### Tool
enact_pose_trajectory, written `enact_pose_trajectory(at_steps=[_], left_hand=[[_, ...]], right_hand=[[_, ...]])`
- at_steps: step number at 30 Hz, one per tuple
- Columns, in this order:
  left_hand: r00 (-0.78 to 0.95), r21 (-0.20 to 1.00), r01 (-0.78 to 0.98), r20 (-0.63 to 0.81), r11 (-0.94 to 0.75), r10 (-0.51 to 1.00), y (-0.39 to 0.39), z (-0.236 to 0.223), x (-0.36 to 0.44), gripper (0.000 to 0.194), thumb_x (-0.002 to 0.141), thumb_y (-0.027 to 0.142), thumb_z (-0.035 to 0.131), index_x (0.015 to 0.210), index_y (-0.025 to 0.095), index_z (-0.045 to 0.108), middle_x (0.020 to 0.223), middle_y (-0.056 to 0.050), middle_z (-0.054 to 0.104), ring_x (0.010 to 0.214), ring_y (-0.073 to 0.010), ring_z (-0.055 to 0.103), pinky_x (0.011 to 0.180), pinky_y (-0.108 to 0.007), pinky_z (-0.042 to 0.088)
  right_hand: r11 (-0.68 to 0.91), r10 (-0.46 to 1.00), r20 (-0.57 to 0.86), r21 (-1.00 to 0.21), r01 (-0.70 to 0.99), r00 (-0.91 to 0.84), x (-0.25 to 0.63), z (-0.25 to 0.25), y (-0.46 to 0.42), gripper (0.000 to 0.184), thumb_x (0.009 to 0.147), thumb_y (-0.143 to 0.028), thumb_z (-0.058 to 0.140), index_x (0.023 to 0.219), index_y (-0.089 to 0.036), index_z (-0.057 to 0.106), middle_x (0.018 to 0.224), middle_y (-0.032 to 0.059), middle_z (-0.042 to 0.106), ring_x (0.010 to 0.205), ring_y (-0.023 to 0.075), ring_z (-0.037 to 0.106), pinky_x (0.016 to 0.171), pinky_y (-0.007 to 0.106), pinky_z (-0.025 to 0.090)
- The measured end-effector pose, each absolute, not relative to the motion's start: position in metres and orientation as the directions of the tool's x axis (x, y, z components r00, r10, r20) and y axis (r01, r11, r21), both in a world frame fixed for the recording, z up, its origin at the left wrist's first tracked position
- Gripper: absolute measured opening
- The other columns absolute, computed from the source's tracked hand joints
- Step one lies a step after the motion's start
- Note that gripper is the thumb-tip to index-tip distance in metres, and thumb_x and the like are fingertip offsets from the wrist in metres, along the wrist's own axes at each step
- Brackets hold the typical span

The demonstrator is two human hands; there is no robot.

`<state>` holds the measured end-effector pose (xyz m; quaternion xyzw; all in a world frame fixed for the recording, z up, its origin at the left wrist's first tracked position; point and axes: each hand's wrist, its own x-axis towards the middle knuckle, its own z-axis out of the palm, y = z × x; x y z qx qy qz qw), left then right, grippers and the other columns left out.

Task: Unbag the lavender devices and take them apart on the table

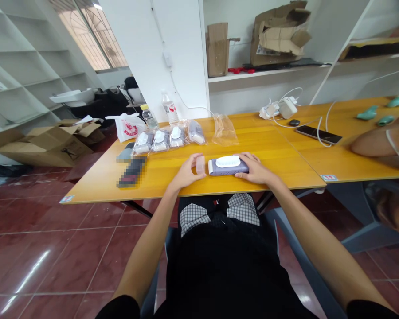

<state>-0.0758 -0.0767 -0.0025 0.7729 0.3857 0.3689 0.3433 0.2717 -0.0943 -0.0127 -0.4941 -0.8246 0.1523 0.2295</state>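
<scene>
My left hand grips a translucent, pale pink cap between thumb and fingers, just above the table's front part. To its right, a grey-purple handheld device lies on its side along the table, with a white oval bristled brush on top and a whitish end facing the cap. A small gap separates cap and device. My right hand is closed around the device's right end, thumb in front and fingers behind. Its far end is hidden in my palm.
Behind stand several similar devices in clear bags, a flat plastic bag, two bottles and a white carrier bag. A blurred dark object lies left. Rightward are a phone, chargers and another person's arm.
</scene>
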Motion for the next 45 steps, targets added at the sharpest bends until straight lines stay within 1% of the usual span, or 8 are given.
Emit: enact_pose_trajectory(at_steps=[6,8,12,19,24,31,37,45], left_hand=[[0.319,0.599,0.66,0.323,-0.454,0.891,-0.069,-0.002,-0.092,0.081,0.077,0.045,0.089,0.148,0.019,0.059,0.16,-0.018,0.052,0.149,-0.0354,0.054,0.12,-0.05,0.052],[0.202,0.574,0.732,0.331,-0.367,0.922,-0.064,-0.003,-0.103,0.081,0.076,0.049,0.09,0.146,0.018,0.062,0.152,-0.017,0.055,0.138,-0.0341,0.063,0.113,-0.047,0.057],[0.055,0.61,0.755,0.308,-0.241,0.95,-0.059,-0.001,-0.119,0.069,0.087,0.051,0.082,0.143,0.016,0.064,0.136,-0.017,0.069,0.111,-0.0303,0.075,0.098,-0.045,0.064],[0.056,0.51,0.82,0.38,-0.26,0.923,-0.056,-0.005,-0.122,0.037,0.1,0.042,0.064,0.128,0.017,0.069,0.132,-0.017,0.076,0.126,-0.0345,0.072,0.115,-0.051,0.055],[-0.062,0.502,0.836,0.487,-0.22,0.871,-0.061,-0.002,-0.119,0.041,0.095,0.034,0.068,0.13,0.015,0.063,0.135,-0.02,0.07,0.112,-0.0314,0.074,0.107,-0.051,0.059],[0.252,0.486,0.736,0.451,-0.472,0.856,-0.084,0.007,-0.077,0.024,0.102,0.03,0.055,0.119,0.021,0.07,0.116,-0.009,0.08,0.107,-0.025,0.076,0.105,-0.043,0.061],[0.451,0.276,0.811,0.266,-0.516,0.852,-0.09,-0.003,-0.052,0.045,0.101,0.037,0.058,0.14,0.017,0.068,0.155,-0.017,0.066,0.149,-0.0353,0.058,0.128,-0.055,0.042],[0.469,0.234,0.83,0.198,-0.506,0.861,-0.091,-0.001,-0.056,0.056,0.105,0.04,0.05,0.152,0.011,0.061,0.168,-0.02,0.051,0.161,-0.0343,0.044,0.136,-0.051,0.03]], right_hand=[[0.466,0.885,0.237,-0.47,0.75,-0.401,0.27,-0.012,-0.095,0.079,0.09,-0.053,0.072,0.162,-0.032,0.045,0.153,0.0141,0.055,0.146,0.0405,0.052,0.129,0.064,0.028],[0.464,0.886,0.236,-0.468,0.752,-0.4,0.27,-0.012,-0.095,0.08,0.091,-0.053,0.072,0.163,-0.033,0.044,0.153,0.0138,0.055,0.145,0.0408,0.053,0.129,0.065,0.029],[0.46,0.888,0.235,-0.461,0.759,-0.395,0.269,-0.01,-0.096,0.08,0.091,-0.054,0.072,0.163,-0.032,0.045,0.152,0.0138,0.055,0.145,0.0407,0.053,0.129,0.064,0.029],[0.453,0.891,0.244,-0.444,0.773,-0.383,0.267,-0.01,-0.098,0.078,0.092,-0.057,0.07,0.161,-0.03,0.047,0.152,0.0142,0.056,0.144,0.0401,0.054,0.129,0.063,0.029],[0.444,0.896,0.251,-0.449,0.775,-0.367,0.264,-0.01,-0.098,0.077,0.091,-0.058,0.071,0.159,-0.031,0.048,0.15,0.0141,0.057,0.143,0.0412,0.055,0.128,0.064,0.03],[0.45,0.892,0.262,-0.446,0.774,-0.368,0.265,-0.013,-0.096,0.077,0.092,-0.055,0.071,0.161,-0.032,0.046,0.152,0.0143,0.056,0.145,0.0407,0.054,0.129,0.064,0.03],[0.375,0.915,0.338,-0.503,0.778,-0.222,0.261,-0.02,-0.094,0.084,0.093,-0.054,0.072,0.166,-0.029,0.038,0.165,0.0166,0.041,0.155,0.0382,0.046,0.129,0.057,0.039],[0.442,0.89,0.362,-0.527,0.726,-0.279,0.296,-0.025,-0.083,0.085,0.097,-0.048,0.062,0.172,-0.024,0.031,0.176,0.0166,0.037,0.162,0.0372,0.038,0.13,0.061,0.036]])
